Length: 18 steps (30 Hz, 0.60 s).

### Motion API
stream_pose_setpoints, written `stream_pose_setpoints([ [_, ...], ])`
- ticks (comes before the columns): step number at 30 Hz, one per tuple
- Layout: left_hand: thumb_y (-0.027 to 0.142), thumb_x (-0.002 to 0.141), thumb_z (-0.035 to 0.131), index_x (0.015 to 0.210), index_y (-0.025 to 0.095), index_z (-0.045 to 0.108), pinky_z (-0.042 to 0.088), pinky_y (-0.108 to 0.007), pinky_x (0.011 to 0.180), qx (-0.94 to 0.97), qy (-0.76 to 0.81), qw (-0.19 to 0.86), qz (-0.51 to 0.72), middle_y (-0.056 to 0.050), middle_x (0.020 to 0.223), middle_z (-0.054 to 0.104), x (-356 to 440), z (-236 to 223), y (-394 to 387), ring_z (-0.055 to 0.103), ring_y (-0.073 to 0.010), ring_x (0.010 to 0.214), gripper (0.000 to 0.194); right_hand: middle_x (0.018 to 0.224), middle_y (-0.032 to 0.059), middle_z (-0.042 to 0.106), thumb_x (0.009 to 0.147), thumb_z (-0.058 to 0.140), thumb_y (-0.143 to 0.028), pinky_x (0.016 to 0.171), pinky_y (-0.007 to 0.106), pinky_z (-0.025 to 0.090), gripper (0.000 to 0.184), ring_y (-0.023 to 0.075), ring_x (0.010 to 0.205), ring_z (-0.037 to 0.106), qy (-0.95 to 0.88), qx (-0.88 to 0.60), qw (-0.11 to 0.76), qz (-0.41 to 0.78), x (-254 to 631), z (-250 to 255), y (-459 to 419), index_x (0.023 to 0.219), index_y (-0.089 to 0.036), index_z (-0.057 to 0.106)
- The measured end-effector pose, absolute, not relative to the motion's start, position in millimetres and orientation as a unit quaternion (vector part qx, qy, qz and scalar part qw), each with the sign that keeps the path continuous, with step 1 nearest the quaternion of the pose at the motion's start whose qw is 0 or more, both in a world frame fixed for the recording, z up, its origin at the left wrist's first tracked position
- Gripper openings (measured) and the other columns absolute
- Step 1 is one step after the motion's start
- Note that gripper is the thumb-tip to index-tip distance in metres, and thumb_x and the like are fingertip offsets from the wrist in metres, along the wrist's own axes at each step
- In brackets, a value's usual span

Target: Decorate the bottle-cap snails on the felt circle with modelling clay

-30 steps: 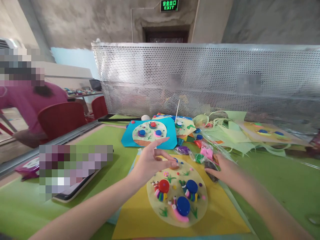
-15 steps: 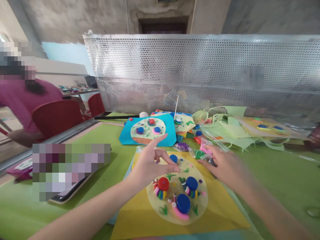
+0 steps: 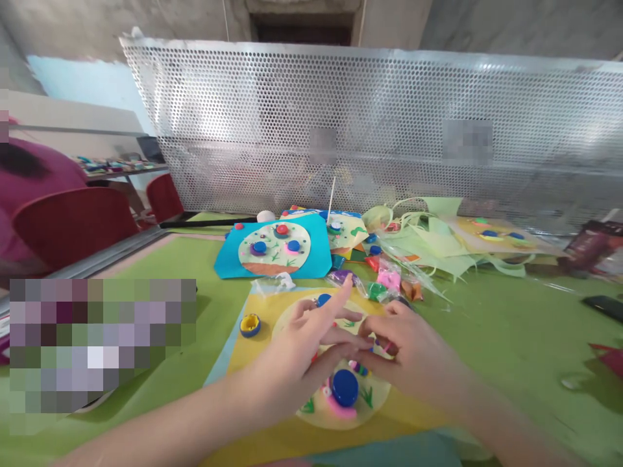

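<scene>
A pale yellow disc (image 3: 292, 311) with blue bottle caps, clay snails and clay grass lies on a yellow sheet (image 3: 253, 428). Both my hands hover over its middle and meet there. My left hand (image 3: 304, 353) has its fingers spread, the forefinger stretched toward the far rim near a small blue cap (image 3: 323, 299). My right hand (image 3: 413, 360) is curled, its fingertips pinched together against the left fingertips; what they hold is hidden. A big blue cap (image 3: 344, 387) on a pink clay snail (image 3: 335, 408) shows just below the hands.
Behind lie a blue card with another decorated disc (image 3: 275, 250), small bags of coloured clay (image 3: 382, 285) and green paper strips (image 3: 438, 246). A yellow cap (image 3: 250, 324) sits left. A perforated metal screen (image 3: 341, 130) closes the back. Red chair (image 3: 73, 220) and a person in pink (image 3: 29, 175) at left.
My right hand came left from the clay bags and pinched shut over the disc. My left hand dropped to meet it. The view tilted down.
</scene>
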<state>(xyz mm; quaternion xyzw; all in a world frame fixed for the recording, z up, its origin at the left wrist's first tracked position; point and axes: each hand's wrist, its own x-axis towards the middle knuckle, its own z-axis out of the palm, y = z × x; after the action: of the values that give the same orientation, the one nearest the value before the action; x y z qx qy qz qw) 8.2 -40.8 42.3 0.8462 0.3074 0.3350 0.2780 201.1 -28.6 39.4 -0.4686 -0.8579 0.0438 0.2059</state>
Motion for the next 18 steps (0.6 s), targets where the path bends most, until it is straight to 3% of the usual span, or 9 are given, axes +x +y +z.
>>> stream_pose_setpoints([
  [4,0.009,0.09,0.033,0.139,0.038,-0.015,0.028,-0.05,0.094,0.901,0.268,0.173,0.293,-0.001,0.105,0.069,9,41,-45,0.054,-0.0236,0.11,0.074,0.048,-0.0046,0.048,0.07,0.067,-0.025,0.052,0.024,0.036,0.02,0.0142,0.053,0.045,-0.87,-0.444,0.214,0.025,198,41,-31,0.057,-0.02,0.052],
  [10,0.011,0.089,0.037,0.14,0.026,-0.02,0.017,-0.057,0.098,0.926,0.271,0.068,0.253,-0.006,0.106,0.069,13,40,-52,0.042,-0.0294,0.122,0.078,0.048,-0.0054,0.053,0.067,0.063,-0.023,0.057,0.027,0.033,0.018,0.0131,0.05,0.042,-0.866,-0.44,0.238,-0.004,194,38,-32,0.058,-0.021,0.048],
  [14,0.007,0.086,0.038,0.141,0.022,-0.017,0.017,-0.052,0.098,0.921,0.28,0.026,0.269,-0.007,0.107,0.069,13,40,-53,0.044,-0.028,0.121,0.08,0.044,-0.0036,0.049,0.07,0.06,-0.034,0.055,0.027,0.031,0.023,0.0148,0.049,0.041,-0.855,-0.467,0.224,-0.038,197,39,-29,0.056,-0.021,0.047],
  [18,0.01,0.085,0.04,0.142,0.019,-0.01,0.013,-0.052,0.099,0.925,0.27,0.005,0.266,-0.009,0.106,0.069,15,37,-54,0.045,-0.0296,0.121,0.076,0.046,-0.0047,0.052,0.07,0.058,-0.029,0.06,0.029,0.03,0.022,0.0115,0.045,0.037,-0.872,-0.438,0.22,-0.022,196,39,-28,0.054,-0.02,0.046],
])
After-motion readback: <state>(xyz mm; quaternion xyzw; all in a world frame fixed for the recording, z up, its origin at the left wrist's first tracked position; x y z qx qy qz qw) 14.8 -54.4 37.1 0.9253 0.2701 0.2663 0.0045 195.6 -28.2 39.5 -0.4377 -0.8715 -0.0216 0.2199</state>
